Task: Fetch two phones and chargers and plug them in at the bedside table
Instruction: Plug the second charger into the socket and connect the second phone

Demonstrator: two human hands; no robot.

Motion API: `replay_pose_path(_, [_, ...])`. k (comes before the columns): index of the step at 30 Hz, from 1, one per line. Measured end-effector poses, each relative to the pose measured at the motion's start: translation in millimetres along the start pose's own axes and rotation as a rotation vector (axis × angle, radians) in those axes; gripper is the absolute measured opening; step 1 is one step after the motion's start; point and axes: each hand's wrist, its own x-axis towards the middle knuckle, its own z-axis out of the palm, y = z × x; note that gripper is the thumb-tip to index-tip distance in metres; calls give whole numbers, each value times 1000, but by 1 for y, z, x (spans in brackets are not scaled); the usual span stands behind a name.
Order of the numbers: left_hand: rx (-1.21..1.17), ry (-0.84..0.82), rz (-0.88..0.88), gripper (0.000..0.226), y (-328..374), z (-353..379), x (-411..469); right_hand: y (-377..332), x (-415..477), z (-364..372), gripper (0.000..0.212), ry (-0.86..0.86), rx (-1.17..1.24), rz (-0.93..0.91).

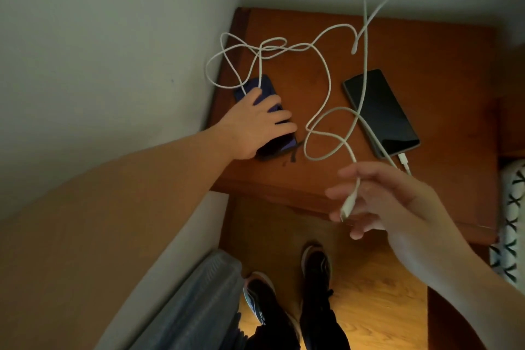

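Wedged into a pale-walled corner beside a bed, the reddish-brown wooden bedside table [443, 65] carries everything the task needs. Two phones lie on it: a dark phone in a purple case [265, 94] near the table's left edge, and a larger black slab phone [382, 113] toward the right front, face up. The black one already has a white plug [402, 158] seated in the end nearest the front edge, so that half looks done. The left hand [255, 125] lies over the purple phone, fingers curled round its far side — probably pinning it so the connector can be pushed in without the phone sliding. The right hand [377, 202] hovers just off the front edge, thumb and fingers loosely pinching the white connector end [348, 207] of a white braided charging cable [326, 77], tip pointing down and left toward the purple phone. Two cables seem present, both rising out of the top of the view; the loops cross over the table's left rear corner, so I cannot separate them with certainty. Below, two dark shoes [316, 267] stand on the yellow wood floor [383, 307].
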Motion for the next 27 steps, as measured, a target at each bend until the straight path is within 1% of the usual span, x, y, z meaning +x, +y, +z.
replay_pose_path(3, [-205,187,-73,85,-2,-12,-15,-15,6,-1,17,-42,-68,-72])
replay_pose_path(6, [-440,326,-224,85,1,-26,-33,-35,16,3,12,47,-115,-134])
replay_pose_path(8, [-598,377,-342,87,8,-35,-47,-47,22,8,10,126,-143,-169])
replay_pose_path(10, [-747,399,-432,89,17,-43,-59,-55,28,11,8,188,-239,-195])
replay_pose_path(13, [-876,434,-481,89,30,-48,-71,-58,34,16,8,205,-465,-213])
replay_pose_path(15, [-992,446,-525,89,36,-48,-78,-59,38,19,7,210,-474,-212])
replay_pose_path(17, [-1312,462,-648,82,42,-52,-82,-59,41,23,9,221,-357,-198])
replay_pose_path(18, [-1514,492,-745,72,44,-55,-82,-59,42,25,11,226,-311,-198])
replay_pose_path(19, [-1717,532,-877,61,46,-57,-80,-58,42,27,11,227,-292,-201])
replay_pose_path(20, [-1936,556,-1026,56,47,-59,-78,-58,41,29,9,222,-287,-209])
replay_pose_path(21, [-2188,542,-1148,58,47,-58,-75,-56,41,31,7,212,-286,-217])
replay_pose_path(22, [-2453,515,-1227,63,47,-56,-72,-54,39,33,7,198,-283,-225])
replay_pose_path(23, [-2694,500,-1278,65,47,-56,-69,-52,38,34,7,188,-280,-234])
replay_pose_path(24, [-2883,506,-1336,65,48,-57,-68,-50,36,34,7,186,-282,-247])
replay_pose_path(25, [-3014,523,-1400,63,49,-58,-67,-48,35,34,8,192,-292,-267])
replay_pose_path(27, [-3160,563,-1461,61,54,-60,-62,-47,32,32,9,211,-318,-321])
